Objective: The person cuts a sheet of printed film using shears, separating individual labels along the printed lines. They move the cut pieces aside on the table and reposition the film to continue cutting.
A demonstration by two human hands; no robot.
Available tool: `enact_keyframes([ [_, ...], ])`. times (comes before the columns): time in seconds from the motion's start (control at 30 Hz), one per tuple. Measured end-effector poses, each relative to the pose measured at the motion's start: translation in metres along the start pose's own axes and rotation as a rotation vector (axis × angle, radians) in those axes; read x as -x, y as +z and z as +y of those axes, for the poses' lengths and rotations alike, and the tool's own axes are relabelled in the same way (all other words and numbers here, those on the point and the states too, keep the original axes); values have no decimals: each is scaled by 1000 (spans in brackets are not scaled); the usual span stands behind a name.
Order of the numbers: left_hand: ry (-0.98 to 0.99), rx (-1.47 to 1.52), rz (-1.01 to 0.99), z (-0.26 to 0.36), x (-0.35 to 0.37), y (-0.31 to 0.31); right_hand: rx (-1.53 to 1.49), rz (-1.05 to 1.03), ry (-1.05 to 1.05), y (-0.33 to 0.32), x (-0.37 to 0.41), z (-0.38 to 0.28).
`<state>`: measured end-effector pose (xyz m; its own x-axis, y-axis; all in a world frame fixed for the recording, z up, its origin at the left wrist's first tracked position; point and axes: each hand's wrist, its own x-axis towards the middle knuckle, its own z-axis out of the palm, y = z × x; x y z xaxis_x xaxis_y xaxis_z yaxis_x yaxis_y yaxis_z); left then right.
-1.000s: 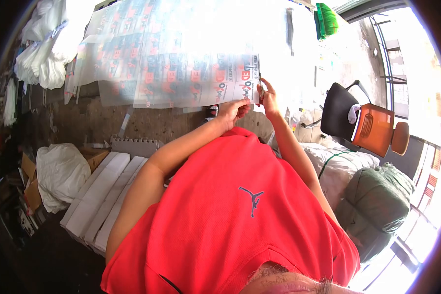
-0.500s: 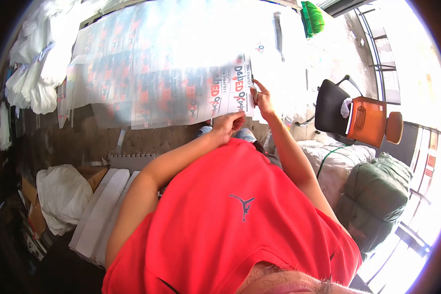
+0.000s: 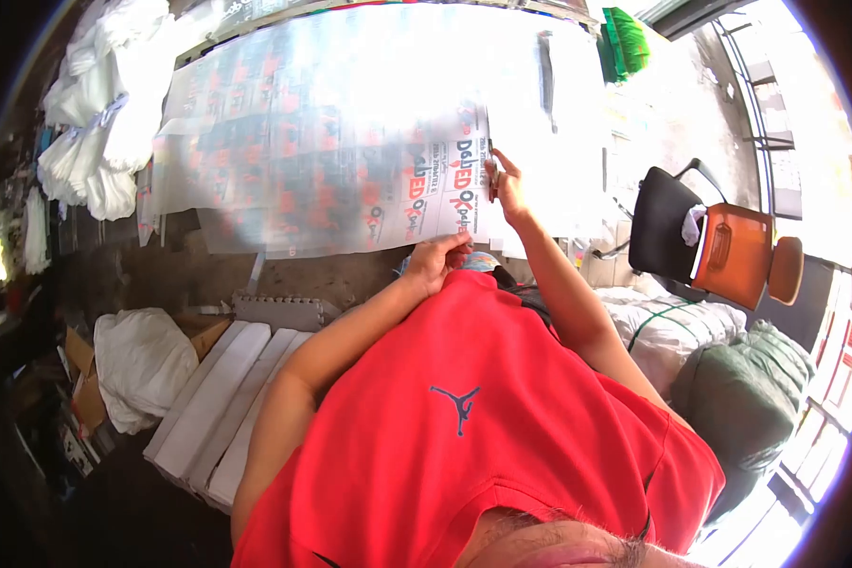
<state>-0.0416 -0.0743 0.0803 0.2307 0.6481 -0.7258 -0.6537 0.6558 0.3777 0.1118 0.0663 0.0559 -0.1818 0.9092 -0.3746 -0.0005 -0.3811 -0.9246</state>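
A large translucent plastic sheet [image 3: 284, 189], printed in rows with red and black lettering, lies across the bright table in front of me. My left hand [image 3: 433, 263] pinches its near edge close to the right corner, fingers closed. At the sheet's right edge, my right hand [image 3: 509, 194] is closed around what look like scissors [image 3: 492, 175], their dark metal lined up along that edge. Glare washes out the far part of the sheet, and the blades are hard to make out.
White plastic bundles [image 3: 99, 114] hang at the left. Long white boxes [image 3: 213, 407] and a white sack [image 3: 142, 364] stand on the floor at lower left. To the right are an orange and black chair [image 3: 732, 248], a wrapped white bale [image 3: 672, 322] and a green sack [image 3: 748, 398].
The whole view has shifted, so the surroundings appear farther right and lower. Both hands stay at the sheet's right end, the left on the near edge and the right at the side edge.
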Motion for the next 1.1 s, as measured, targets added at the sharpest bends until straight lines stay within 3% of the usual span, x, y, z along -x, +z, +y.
enact_keyframes([
  [0.13, 10, 59, -2, -11, 3, 6, -185, -50, 12, -12, -20, -2],
  [0.3, 98, 56, 67, -23, 4, 9, -75, -125, -16, -13, -29, -4],
  [0.37, 109, 62, 82, -27, 5, 11, -130, -30, 7, -10, -35, -6],
  [1.1, 120, 43, 25, -32, 14, 3, -135, 21, -22, -11, -52, -21],
])
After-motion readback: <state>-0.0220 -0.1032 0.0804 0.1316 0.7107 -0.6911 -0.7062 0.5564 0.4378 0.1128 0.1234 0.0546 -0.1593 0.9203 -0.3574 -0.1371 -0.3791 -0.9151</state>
